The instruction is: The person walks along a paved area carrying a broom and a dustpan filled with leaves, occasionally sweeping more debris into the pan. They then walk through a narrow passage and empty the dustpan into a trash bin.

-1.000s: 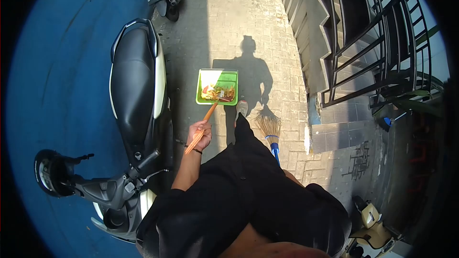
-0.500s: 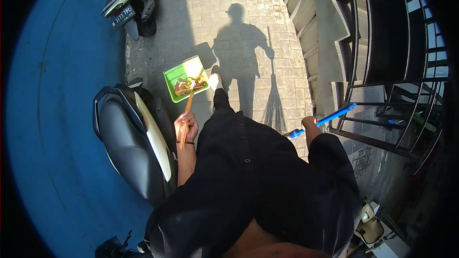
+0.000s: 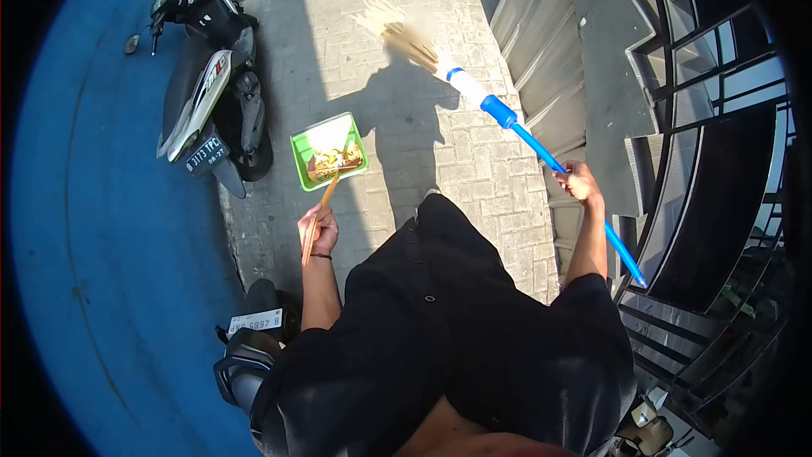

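My left hand [image 3: 320,230] is wrapped around the orange-brown handle of a green dustpan [image 3: 300,162]. The dustpan is held out ahead of me on my left, and a heap of litter [image 3: 334,162] that looks like dry leaves and scraps lies in it. On the other side, my right hand [image 3: 579,184] grips the blue handle of a stick broom [image 3: 541,151]. The broom slants forward and left, its pale bristles [image 3: 404,38] fanned out in front of me. The bristles are partly blurred.
A parked scooter [image 3: 199,106] stands along the blue wall [image 3: 101,203] at left, and another scooter [image 3: 254,347] is close by my left elbow. Grey paving [image 3: 486,169] runs ahead. Folded grey sheeting [image 3: 541,59] and black metal frames [image 3: 702,220] line the right side.
The broom has swung up and forward, its bristles now in view. I have moved ahead, so the near scooter has slid back past my left side. The dustpan stays in my left hand.
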A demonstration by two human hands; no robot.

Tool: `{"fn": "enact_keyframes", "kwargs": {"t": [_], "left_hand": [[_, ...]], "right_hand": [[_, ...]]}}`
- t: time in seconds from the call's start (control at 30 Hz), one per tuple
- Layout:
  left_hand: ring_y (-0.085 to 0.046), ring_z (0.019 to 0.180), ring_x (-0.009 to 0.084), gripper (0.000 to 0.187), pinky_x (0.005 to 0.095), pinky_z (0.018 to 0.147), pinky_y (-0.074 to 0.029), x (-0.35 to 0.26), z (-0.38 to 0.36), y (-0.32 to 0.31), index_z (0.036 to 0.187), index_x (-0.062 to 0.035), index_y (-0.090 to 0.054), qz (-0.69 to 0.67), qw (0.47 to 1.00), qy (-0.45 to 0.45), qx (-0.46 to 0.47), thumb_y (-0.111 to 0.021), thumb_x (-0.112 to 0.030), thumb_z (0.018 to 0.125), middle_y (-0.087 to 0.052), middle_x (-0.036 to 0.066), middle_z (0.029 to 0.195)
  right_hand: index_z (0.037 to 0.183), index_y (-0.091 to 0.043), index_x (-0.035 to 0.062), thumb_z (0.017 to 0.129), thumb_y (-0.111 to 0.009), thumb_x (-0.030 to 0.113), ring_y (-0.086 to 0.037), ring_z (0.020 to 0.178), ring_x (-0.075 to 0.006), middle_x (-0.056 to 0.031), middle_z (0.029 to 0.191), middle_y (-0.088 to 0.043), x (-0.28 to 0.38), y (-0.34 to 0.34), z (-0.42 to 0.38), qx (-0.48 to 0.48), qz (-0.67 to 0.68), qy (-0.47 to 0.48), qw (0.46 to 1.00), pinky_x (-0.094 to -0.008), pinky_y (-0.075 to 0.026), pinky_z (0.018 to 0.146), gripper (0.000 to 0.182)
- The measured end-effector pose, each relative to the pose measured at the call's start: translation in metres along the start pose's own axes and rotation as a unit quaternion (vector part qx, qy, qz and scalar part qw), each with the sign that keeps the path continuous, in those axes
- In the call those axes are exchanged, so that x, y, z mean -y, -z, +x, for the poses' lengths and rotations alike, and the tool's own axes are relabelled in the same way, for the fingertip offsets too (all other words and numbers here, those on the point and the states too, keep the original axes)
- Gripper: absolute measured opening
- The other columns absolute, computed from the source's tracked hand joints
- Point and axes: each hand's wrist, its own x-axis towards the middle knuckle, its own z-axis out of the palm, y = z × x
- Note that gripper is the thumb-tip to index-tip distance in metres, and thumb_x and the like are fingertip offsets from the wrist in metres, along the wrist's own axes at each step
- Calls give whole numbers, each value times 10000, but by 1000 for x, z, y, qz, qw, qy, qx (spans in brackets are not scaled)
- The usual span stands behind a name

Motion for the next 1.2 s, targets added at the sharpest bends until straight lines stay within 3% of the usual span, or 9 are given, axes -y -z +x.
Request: {"fn": "enact_keyframes", "kwargs": {"t": [0.1,0.17,0.4,0.6,0.63,0.73,0.93,1.1,1.2], "left_hand": [[-341,404,71,92,201,364,-275,-21,92,-57,752,-37,-393,-24,1000,15,8,-421,-9,836,-362,-17,547],[-345,402,65,118,200,367,-277,-23,157,-102,731,-48,-383,-20,1000,15,16,-419,-6,836,-361,-22,531],[-308,392,70,152,200,377,-252,-26,355,-280,708,-61,-369,6,1000,18,0,-416,-10,844,-355,-29,505],[-323,399,55,161,200,376,-252,-65,510,-400,706,-68,-368,53,997,59,12,-411,-20,854,-363,-36,507],[-325,400,54,158,200,376,-250,-73,543,-420,710,-69,-368,55,996,66,12,-411,-19,854,-363,-38,508],[-332,408,56,144,202,381,-248,-108,657,-480,731,-72,-364,91,991,94,20,-412,-19,855,-365,-43,511],[-340,403,65,140,211,386,-286,-144,849,-640,741,-74,-357,151,966,211,-15,-419,-21,855,-378,-29,508],[-348,390,123,296,254,383,-334,-128,958,-771,600,-135,-337,252,906,339,-22,-404,-173,885,-359,-23,486],[-347,413,83,237,212,380,-290,-111,1032,-831,643,-107,-362,260,910,322,14,-439,-80,866,-356,-31,519]], "right_hand": [[744,-549,39,754,-679,185,-389,425,-52,14,542,-465,24,-38,96,19,193,13,981,-207,-299,388,196],[619,-522,60,769,-660,269,-412,427,-91,4,488,-438,82,-73,165,-34,59,22,997,-261,-326,429,292],[529,-423,100,776,-577,125,-352,375,-94,19,454,-383,260,-69,430,-86,203,47,974,-255,-291,380,293],[713,-588,-72,763,-609,309,-546,490,-213,-134,569,-562,400,-20,619,-140,-116,-30,983,-359,-424,502,385],[656,-574,-68,761,-619,290,-544,507,-215,-143,581,-570,409,-20,650,-180,-163,47,969,-351,-428,526,375],[600,-573,-33,754,-637,254,-508,470,-200,-117,553,-545,444,-29,747,-72,-182,-64,979,-366,-405,476,332],[707,-620,3,700,-500,117,-572,531,-201,-120,606,-592,408,-117,832,24,-280,-324,904,-345,-449,525,166],[847,-608,39,746,-592,194,-523,450,-174,-80,572,-513,386,-145,828,79,-28,-451,889,-338,-433,444,186],[1044,-604,80,754,-606,284,-621,663,-191,-103,823,-644,366,-173,859,143,0,-477,867,-375,-480,609,355]]}}
